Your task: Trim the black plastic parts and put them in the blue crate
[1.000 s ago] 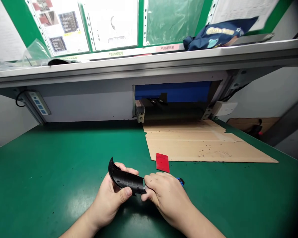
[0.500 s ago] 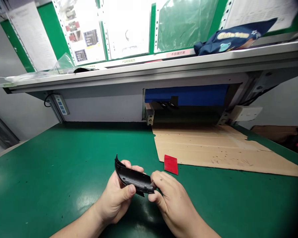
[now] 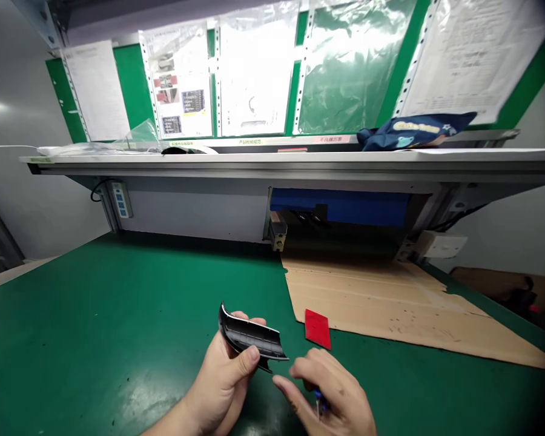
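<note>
In my left hand (image 3: 229, 375) is a curved black plastic part (image 3: 254, 339), shaped like a trough, with its hollow side facing up. My thumb presses on its near edge and my fingers support it from behind. My right hand (image 3: 331, 387) is just right of the part and not touching it, thumb and forefinger apart. Its other fingers curl round a small blue and silver tool (image 3: 318, 401), mostly hidden in the palm, so its exact kind does not show.
A red square piece (image 3: 317, 329) lies at the edge of a flat cardboard sheet (image 3: 390, 309) on the green table (image 3: 95, 315). Above runs a shelf (image 3: 254, 165) with a dark blue packet (image 3: 413, 130). A metal block (image 3: 278, 233) stands below the shelf.
My right hand has drawn away from the black part's right end, down and to the right, and the blue tool has come into sight. The view has tilted up, taking in more above the shelf.
</note>
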`<state>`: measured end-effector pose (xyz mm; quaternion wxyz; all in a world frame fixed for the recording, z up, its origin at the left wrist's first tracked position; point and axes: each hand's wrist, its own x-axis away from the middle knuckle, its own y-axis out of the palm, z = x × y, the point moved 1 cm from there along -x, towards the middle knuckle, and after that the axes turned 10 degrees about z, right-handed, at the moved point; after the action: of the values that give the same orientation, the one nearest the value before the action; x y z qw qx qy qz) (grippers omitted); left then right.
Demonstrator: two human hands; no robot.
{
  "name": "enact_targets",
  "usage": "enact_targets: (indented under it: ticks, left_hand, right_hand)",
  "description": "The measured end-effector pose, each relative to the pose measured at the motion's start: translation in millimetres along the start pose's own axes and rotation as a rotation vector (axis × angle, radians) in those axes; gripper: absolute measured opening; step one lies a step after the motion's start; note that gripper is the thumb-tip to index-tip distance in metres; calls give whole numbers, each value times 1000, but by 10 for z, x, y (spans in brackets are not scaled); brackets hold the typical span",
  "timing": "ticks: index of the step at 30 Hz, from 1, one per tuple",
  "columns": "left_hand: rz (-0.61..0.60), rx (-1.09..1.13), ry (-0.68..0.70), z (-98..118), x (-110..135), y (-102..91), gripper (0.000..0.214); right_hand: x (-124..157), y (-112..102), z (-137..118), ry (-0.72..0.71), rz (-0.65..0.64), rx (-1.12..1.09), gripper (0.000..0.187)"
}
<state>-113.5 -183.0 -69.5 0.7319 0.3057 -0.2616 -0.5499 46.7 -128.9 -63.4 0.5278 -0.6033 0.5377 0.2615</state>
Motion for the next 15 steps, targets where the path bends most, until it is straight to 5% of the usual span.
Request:
enact_targets:
  ticks: [5,10,15]
  left_hand:
    - [-9,-54,-3,-38,-46,-8,46]
    - [164,20,-39,-7,-97,-20,32]
    - [-42,106,-167,31,-52,2,34]
  right_hand:
    - [5,13,52,130,-39,-60,8]
    - [-10,-28,170,337,55,44,11]
    - [-40,14,150,268,-161,-19,13]
